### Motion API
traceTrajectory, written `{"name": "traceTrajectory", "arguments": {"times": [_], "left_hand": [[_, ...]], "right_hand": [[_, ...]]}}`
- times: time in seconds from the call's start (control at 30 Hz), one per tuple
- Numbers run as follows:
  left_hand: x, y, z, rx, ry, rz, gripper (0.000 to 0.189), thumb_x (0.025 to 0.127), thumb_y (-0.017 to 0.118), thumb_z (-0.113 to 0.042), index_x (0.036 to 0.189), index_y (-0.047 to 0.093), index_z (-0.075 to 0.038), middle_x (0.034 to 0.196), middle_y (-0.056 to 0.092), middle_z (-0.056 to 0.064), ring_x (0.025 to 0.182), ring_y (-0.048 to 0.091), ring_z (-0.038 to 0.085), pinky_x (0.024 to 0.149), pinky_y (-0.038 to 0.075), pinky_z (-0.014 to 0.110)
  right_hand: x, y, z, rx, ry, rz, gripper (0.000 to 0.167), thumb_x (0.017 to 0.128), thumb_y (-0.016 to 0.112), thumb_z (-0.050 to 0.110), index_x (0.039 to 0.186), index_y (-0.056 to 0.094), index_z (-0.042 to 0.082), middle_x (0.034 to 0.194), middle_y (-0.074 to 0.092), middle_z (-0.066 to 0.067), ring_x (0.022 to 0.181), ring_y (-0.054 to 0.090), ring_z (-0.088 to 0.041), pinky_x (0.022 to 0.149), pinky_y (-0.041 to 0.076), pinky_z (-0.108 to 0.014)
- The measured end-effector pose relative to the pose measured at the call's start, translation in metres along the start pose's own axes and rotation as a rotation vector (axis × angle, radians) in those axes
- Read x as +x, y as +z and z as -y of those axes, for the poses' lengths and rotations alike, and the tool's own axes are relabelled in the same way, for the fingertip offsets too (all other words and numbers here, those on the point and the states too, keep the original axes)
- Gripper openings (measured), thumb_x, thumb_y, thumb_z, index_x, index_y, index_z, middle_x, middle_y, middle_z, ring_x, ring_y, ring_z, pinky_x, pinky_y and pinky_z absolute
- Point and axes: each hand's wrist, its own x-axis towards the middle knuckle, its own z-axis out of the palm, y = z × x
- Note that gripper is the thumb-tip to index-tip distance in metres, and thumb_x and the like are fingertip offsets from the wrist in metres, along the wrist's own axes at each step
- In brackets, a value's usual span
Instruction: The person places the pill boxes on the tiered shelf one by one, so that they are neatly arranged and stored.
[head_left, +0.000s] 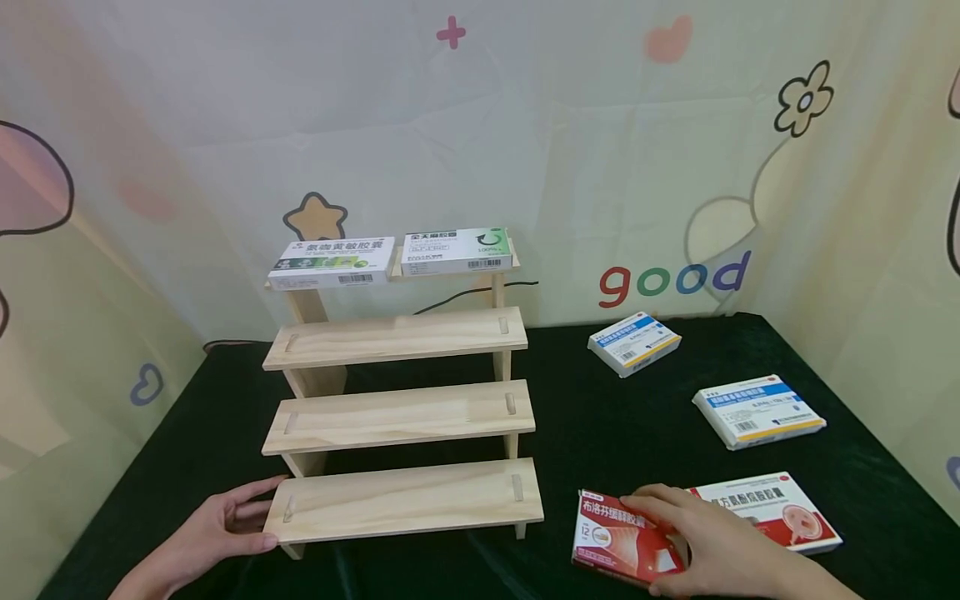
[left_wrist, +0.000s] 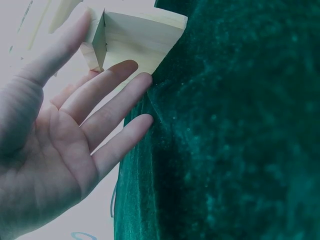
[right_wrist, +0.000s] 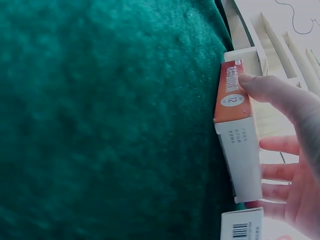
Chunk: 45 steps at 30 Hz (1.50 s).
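A four-tier wooden display rack (head_left: 405,500) stands on the dark green cloth. My left hand (head_left: 225,525) holds the left end of its lowest shelf, thumb at the front edge and index finger at the back corner. In the left wrist view, the other fingers (left_wrist: 117,107) stretch out beside the shelf's underside. My right hand (head_left: 712,542) grips a red-and-white medicine box (head_left: 618,537) across its right part, thumb at the near side and fingers at the far side. The right wrist view shows the thumb against the box's red printed side (right_wrist: 232,95).
Two white medicine boxes (head_left: 330,262) (head_left: 456,252) lie on the rack's top shelf. To the right, two blue-and-white boxes (head_left: 634,342) (head_left: 759,410) rest on the cloth. Another red-and-white box (head_left: 780,504) lies just behind my right hand. A printed curtain (head_left: 525,125) hangs behind the table.
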Motion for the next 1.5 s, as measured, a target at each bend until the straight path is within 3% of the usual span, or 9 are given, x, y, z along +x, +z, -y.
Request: {"name": "traceTrajectory", "arguments": {"times": [0.13, 0.4, 0.77, 1.17, 1.33, 1.5], "left_hand": [[0.000, 0.001, 0.000, 0.006, -0.002, -0.002, 0.071, 0.088, 0.060, -0.013, 0.137, 0.016, 0.015, 0.127, 0.043, 0.034, 0.109, 0.055, 0.032, 0.086, 0.045, 0.047], [-0.001, 0.001, 0.001, -0.010, 0.016, 0.003, 0.072, 0.087, 0.060, -0.011, 0.137, 0.015, 0.015, 0.127, 0.042, 0.034, 0.107, 0.057, 0.026, 0.084, 0.048, 0.040], [0.001, 0.000, 0.002, -0.010, 0.012, 0.007, 0.071, 0.088, 0.059, -0.011, 0.137, 0.014, 0.015, 0.127, 0.041, 0.036, 0.107, 0.057, 0.029, 0.084, 0.047, 0.043], [0.000, 0.003, 0.005, -0.067, 0.049, 0.031, 0.070, 0.088, 0.058, -0.009, 0.137, 0.013, 0.015, 0.128, 0.042, 0.034, 0.104, 0.059, 0.012, 0.082, 0.048, 0.027], [0.000, 0.003, 0.005, -0.064, 0.051, 0.030, 0.069, 0.089, 0.057, -0.009, 0.137, 0.014, 0.014, 0.128, 0.042, 0.033, 0.104, 0.059, 0.010, 0.082, 0.048, 0.028], [0.000, 0.002, 0.004, -0.045, 0.051, 0.017, 0.070, 0.088, 0.058, -0.009, 0.137, 0.014, 0.014, 0.128, 0.041, 0.035, 0.103, 0.059, 0.008, 0.080, 0.047, 0.026]], "right_hand": [[-0.002, 0.002, -0.002, 0.036, 0.009, 0.006, 0.074, 0.067, 0.072, 0.050, 0.131, 0.043, 0.026, 0.129, 0.042, -0.003, 0.107, 0.043, -0.024, 0.073, 0.046, -0.039], [-0.003, 0.006, -0.004, 0.006, -0.014, -0.013, 0.070, 0.070, 0.069, 0.052, 0.131, 0.043, 0.030, 0.126, 0.045, 0.000, 0.104, 0.045, -0.020, 0.074, 0.047, -0.034], [-0.005, 0.008, -0.004, -0.026, -0.035, -0.028, 0.068, 0.072, 0.067, 0.053, 0.131, 0.043, 0.029, 0.125, 0.046, 0.002, 0.101, 0.046, -0.018, 0.073, 0.046, -0.030], [0.000, 0.004, 0.001, -0.156, -0.074, -0.066, 0.069, 0.070, 0.067, 0.057, 0.129, 0.045, 0.031, 0.121, 0.050, 0.004, 0.097, 0.048, -0.011, 0.074, 0.048, -0.033], [0.002, 0.006, 0.004, -0.145, -0.066, -0.045, 0.071, 0.068, 0.069, 0.055, 0.130, 0.044, 0.033, 0.122, 0.049, 0.005, 0.100, 0.048, -0.012, 0.075, 0.048, -0.033], [0.006, 0.001, 0.007, -0.181, -0.120, -0.039, 0.069, 0.067, 0.070, 0.053, 0.128, 0.047, 0.030, 0.121, 0.051, 0.004, 0.100, 0.048, -0.014, 0.074, 0.049, -0.031]]}}
